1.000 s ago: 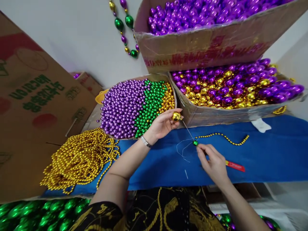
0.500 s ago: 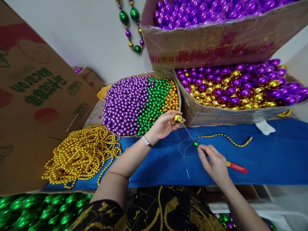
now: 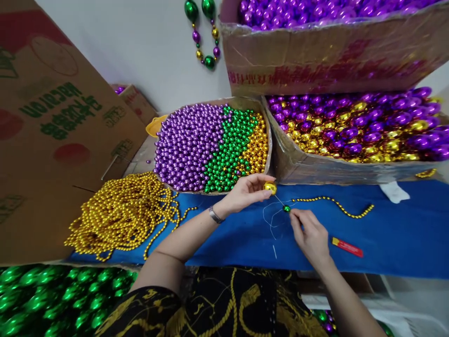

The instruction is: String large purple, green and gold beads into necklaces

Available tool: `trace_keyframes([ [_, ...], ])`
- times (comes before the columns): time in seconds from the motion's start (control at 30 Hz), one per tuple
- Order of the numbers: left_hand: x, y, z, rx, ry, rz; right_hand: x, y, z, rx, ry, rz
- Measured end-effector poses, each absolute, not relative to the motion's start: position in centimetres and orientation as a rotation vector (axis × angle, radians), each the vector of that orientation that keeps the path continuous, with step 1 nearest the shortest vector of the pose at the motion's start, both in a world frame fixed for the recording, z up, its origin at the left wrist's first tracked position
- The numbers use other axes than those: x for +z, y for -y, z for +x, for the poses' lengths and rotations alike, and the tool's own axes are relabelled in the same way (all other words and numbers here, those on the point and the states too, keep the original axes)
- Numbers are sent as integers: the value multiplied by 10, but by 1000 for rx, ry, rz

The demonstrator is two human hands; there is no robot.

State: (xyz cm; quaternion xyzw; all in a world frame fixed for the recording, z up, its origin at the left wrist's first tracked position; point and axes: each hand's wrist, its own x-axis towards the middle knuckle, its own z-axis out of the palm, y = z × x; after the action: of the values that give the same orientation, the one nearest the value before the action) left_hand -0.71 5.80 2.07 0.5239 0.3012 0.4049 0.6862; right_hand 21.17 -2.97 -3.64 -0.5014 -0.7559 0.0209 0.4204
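Note:
My left hand [image 3: 249,191] pinches a large shiny gold bead [image 3: 270,188] between thumb and fingers. A thin needle [image 3: 279,200] runs from that bead down to a small green bead [image 3: 286,208]. My right hand [image 3: 310,233] is closed with its fingertips at the green bead, gripping it and the needle end there. Loose white thread [image 3: 268,217] loops on the blue cloth beside the beads. A short string of small gold beads [image 3: 328,198] lies just beyond my right hand.
A box of small purple, green and gold beads [image 3: 213,145] stands behind my left hand. Right of it are boxes of larger beads [image 3: 351,126]. Gold bead strands [image 3: 122,215] are heaped at left. A red and yellow packet [image 3: 347,247] lies on the blue cloth [image 3: 403,224].
My left hand has brought the gold bead down along the needle, closer to the green bead. The right hand stays at the green bead. The view has shifted slightly.

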Motion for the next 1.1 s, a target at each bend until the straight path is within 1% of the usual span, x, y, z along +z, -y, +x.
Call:
trace_keyframes([
  [0.17, 18, -53, -17, 930, -699, 1096, -36, 28, 204, 101, 1922, -1228],
  [0.47, 12, -28, -50, 1031, -720, 888, -39, 21, 183, 153, 2041, -1044],
  [0.73, 10, 20, -74, 1222, -749, 938, -44, 37, 157, 205, 2099, -939],
  [0.97, 5, 51, -91, 1273, -744, 812, -43, 46, 143, 160, 2150, -830],
  [1.1, 2, 62, -99, 1310, -771, 840, -43, 50, 135, 140, 2171, -804],
])
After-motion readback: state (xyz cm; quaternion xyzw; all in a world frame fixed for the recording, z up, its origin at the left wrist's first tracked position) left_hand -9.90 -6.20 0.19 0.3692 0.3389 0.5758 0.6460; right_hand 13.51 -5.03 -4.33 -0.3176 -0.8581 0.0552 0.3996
